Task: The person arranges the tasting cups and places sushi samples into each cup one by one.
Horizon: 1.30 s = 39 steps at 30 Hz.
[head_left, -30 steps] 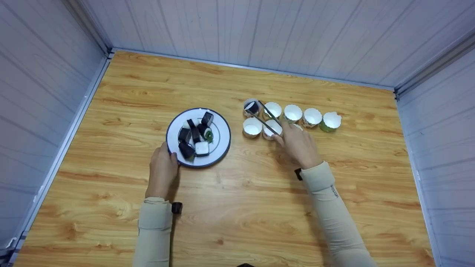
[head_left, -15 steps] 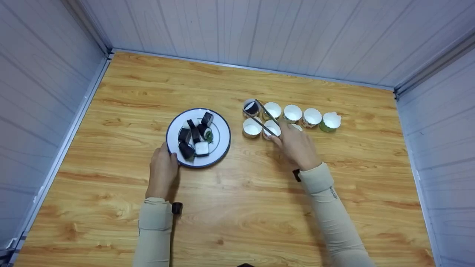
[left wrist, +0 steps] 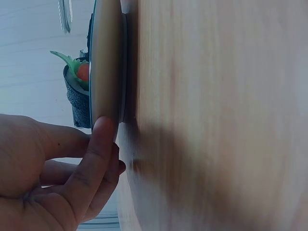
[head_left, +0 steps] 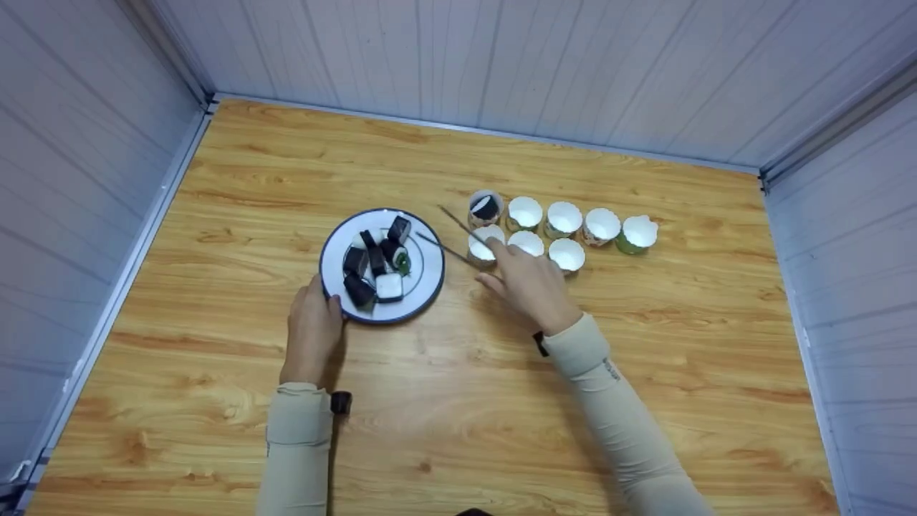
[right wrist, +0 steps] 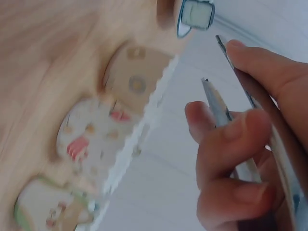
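Observation:
My left hand pinches the near-left rim of a white, blue-rimmed plate. Dark seaweed-wrapped sushi pieces are grouped on it; one sushi roll shows green leaf and orange filling in the left wrist view. My right hand grips metal tongs, thumb on one arm and curled fingers on the other. Their tips are spread apart with nothing between them, pointing at the plate's right side. Below the tongs stands a white-lined paper cup, partly covered by the hand. Behind it, another paper cup contains a sushi piece.
Several more scallop-edged paper cups stand in two rows right of the plate. A green paper cup ends the back row. The wooden table is bordered by pale panel walls at the back and both sides.
My right hand has moved left with the tongs, from over the cup with the sushi piece toward the plate's right side. The left hand and plate have stayed put.

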Tool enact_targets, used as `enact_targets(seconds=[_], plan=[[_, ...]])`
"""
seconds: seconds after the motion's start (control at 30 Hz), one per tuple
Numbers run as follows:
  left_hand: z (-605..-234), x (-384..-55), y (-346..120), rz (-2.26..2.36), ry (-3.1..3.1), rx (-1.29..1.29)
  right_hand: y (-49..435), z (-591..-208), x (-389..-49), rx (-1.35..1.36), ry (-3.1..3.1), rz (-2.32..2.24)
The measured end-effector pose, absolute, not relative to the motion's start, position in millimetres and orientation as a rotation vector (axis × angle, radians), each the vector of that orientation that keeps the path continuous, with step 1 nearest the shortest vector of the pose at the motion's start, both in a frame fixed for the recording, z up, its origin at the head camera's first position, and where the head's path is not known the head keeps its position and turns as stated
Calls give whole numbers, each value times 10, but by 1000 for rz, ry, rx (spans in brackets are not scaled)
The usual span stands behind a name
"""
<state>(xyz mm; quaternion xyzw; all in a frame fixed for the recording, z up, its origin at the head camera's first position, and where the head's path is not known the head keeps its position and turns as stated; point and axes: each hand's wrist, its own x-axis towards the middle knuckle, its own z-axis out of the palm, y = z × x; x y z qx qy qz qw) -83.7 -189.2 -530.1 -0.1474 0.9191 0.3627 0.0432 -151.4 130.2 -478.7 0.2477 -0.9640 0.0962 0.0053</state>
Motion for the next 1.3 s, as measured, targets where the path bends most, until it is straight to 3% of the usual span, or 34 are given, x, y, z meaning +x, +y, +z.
enact_targets(seconds=[0.43, 1.3], plan=[[-5309, -835, -1892, 1124, 2815, -442, 913, -4860, -1537, 852, -3042, 255], [-5277, -847, -1887, 1107, 2770, -490, 894, -5004, -1593, 887, -2967, 280]])
